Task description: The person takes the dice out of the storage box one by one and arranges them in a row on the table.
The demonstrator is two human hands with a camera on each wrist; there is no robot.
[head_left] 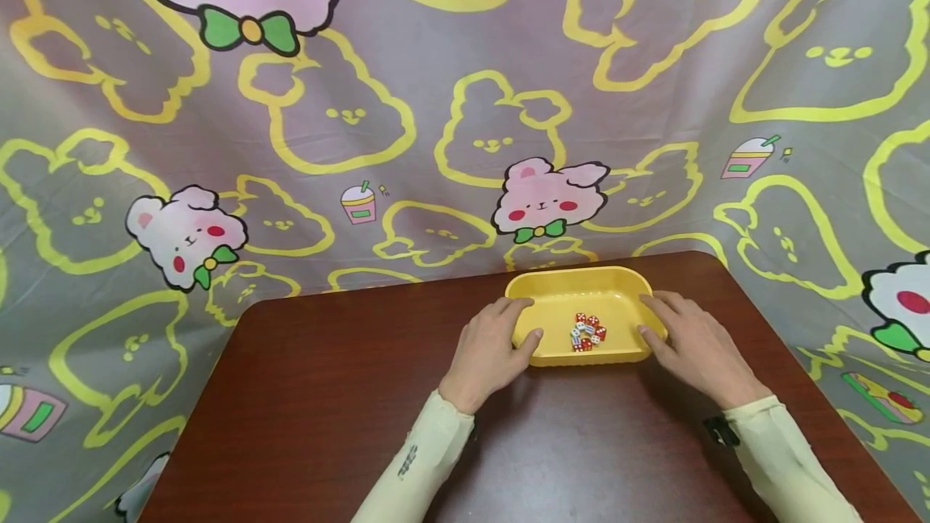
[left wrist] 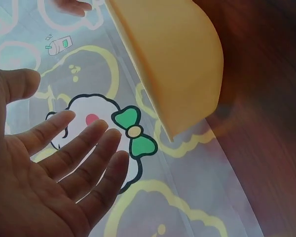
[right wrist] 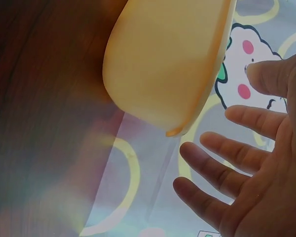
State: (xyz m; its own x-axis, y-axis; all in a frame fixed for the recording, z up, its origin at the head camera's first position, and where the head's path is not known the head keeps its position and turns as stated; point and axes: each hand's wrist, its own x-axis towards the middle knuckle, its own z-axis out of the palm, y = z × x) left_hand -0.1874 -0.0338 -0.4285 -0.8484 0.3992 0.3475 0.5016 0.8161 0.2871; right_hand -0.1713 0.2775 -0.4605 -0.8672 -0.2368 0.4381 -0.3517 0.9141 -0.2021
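Observation:
A yellow plastic tray (head_left: 541,321) stands near the far edge of the table, with several red and white dice (head_left: 587,332) clustered on its floor. My left hand (head_left: 492,349) is at the tray's left end, fingers spread. In the left wrist view that hand (left wrist: 64,173) shows a bare palm, apart from the yellow tray wall (left wrist: 172,59). At the right end is my right hand (head_left: 693,341), thumb and fingers extended by the rim. The right wrist view shows its fingers (right wrist: 237,153) spread and holding nothing, beside the tray's outer wall (right wrist: 158,64).
The dark reddish-brown wooden table (head_left: 349,394) has rounded far corners. A grey curtain (head_left: 407,47) printed with cartoon bears hangs behind and along both sides of it. Pale sleeves (head_left: 429,446) cover both forearms, and a black band (head_left: 721,431) shows at the right wrist.

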